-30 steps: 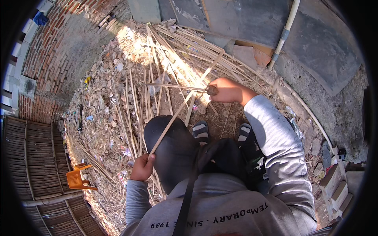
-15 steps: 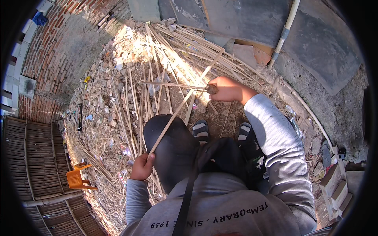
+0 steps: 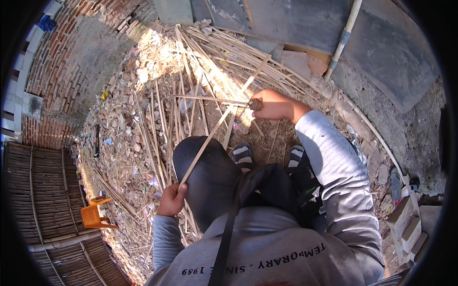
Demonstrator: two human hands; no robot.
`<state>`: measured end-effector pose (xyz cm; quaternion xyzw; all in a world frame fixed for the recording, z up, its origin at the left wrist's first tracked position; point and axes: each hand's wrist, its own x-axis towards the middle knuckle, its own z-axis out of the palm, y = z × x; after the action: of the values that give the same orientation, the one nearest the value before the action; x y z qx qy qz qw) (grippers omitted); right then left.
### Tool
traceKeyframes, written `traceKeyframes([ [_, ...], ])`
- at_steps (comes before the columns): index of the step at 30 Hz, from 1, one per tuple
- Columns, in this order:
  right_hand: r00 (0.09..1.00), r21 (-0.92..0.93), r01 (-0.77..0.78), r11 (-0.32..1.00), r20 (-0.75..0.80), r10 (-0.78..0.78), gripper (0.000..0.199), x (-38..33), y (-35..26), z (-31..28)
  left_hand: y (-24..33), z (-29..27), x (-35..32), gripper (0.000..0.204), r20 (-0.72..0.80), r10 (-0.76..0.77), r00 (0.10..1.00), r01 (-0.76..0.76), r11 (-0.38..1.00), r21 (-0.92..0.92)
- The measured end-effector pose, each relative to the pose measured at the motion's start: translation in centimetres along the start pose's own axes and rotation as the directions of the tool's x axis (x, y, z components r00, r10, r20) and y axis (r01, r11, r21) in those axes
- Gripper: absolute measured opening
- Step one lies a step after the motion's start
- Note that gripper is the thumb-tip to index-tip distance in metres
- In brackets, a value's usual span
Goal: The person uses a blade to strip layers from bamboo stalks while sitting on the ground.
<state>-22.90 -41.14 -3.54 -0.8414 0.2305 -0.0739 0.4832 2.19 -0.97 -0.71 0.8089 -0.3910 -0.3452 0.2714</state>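
My left hand point(image 3: 172, 199) is closed round the near end of a long, pale bamboo strip point(image 3: 206, 145), with the thumb lying along it. The strip slants up and away to the right, past the black cap point(image 3: 202, 164). Farther out, my right hand point(image 3: 274, 104) grips the dark, rounded handle of a long-bladed knife point(image 3: 210, 99). Its narrow blade points left and crosses the strip near my right hand. Whether the edge is biting into the strip, I cannot tell.
Many bamboo strips point(image 3: 229, 47) lie piled on the rubble-strewn ground beyond my hands. An orange plastic chair point(image 3: 95, 213) stands at left, beside a bamboo-slat panel point(image 3: 45, 190). A pipe point(image 3: 344, 38) leans at far right, and sandalled feet point(image 3: 242, 155) are below the knife.
The whole view has shifted very slightly. Both hands keep their grips, and the knife stays across the bamboo strip with almost no visible movement.
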Motion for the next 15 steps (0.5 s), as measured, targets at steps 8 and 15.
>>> traceKeyframes([
  [8, 0.998, 0.001, -0.049, 0.999, 0.03, 0.049, 0.023, 0.15, 0.18, 0.04, 0.21, 0.19, -0.02, 0.051, -0.036, 0.035, 0.999, -0.037, 0.999, -0.036],
  [15, 1.0, 0.026, -0.019, 0.999, 0.021, 0.018, 0.023, 0.2, 0.24, 0.14, 0.83, 0.17, -0.16, 0.051, -0.021, 0.02, 1.0, -0.021, 0.998, -0.058],
])
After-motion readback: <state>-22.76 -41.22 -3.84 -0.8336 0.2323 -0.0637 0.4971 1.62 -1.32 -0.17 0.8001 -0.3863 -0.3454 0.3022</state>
